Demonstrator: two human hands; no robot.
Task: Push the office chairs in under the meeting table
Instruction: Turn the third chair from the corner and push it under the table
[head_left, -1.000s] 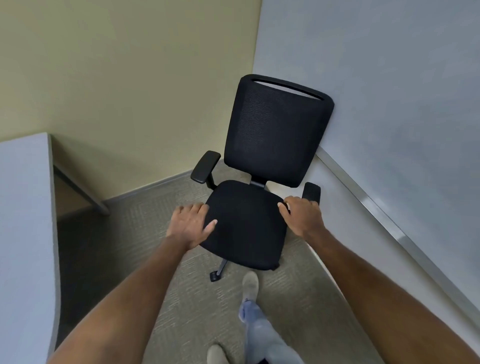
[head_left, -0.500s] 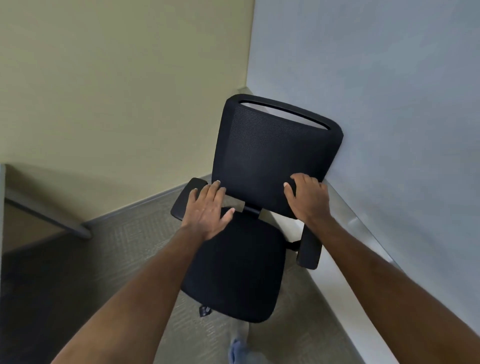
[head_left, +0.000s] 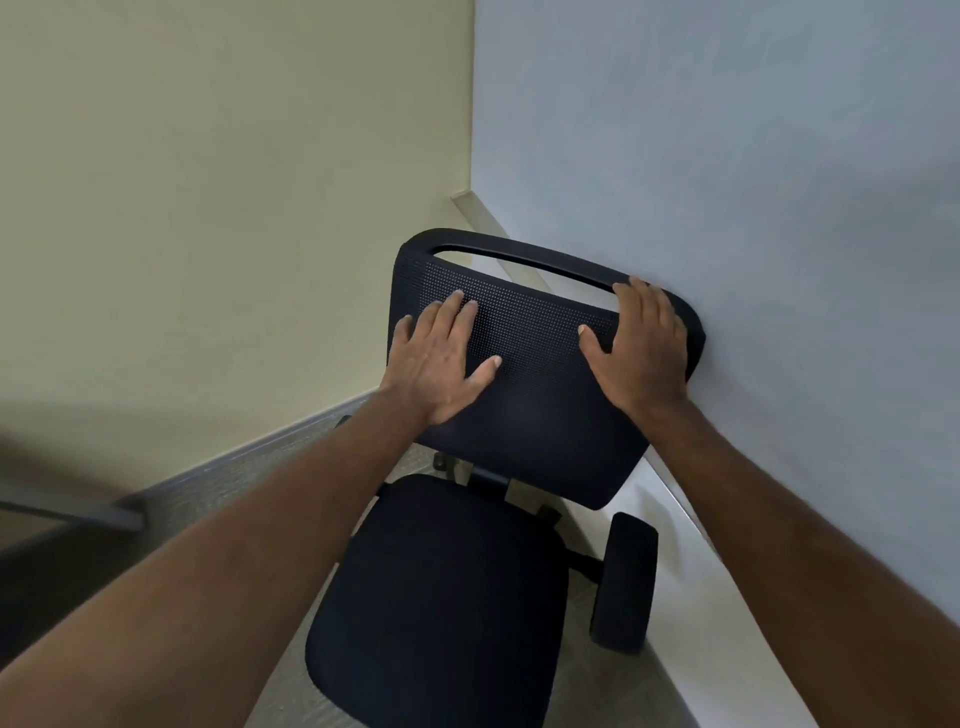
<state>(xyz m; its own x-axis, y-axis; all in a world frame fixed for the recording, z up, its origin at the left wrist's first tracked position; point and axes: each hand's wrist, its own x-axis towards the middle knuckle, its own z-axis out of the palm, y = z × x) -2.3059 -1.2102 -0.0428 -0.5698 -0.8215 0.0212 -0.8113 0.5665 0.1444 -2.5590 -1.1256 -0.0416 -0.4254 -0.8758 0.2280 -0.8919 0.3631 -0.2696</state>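
My left hand (head_left: 441, 358) and right hand (head_left: 636, 348) lay spread flat on the chair (head_left: 519, 374) back; chair not yet pushed under any surface.

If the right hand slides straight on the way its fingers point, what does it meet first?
The right hand lies on the chair's backrest, fingers pointing up toward its top bar. Just past that bar comes the blue-grey wall, though the gap is hard to judge.
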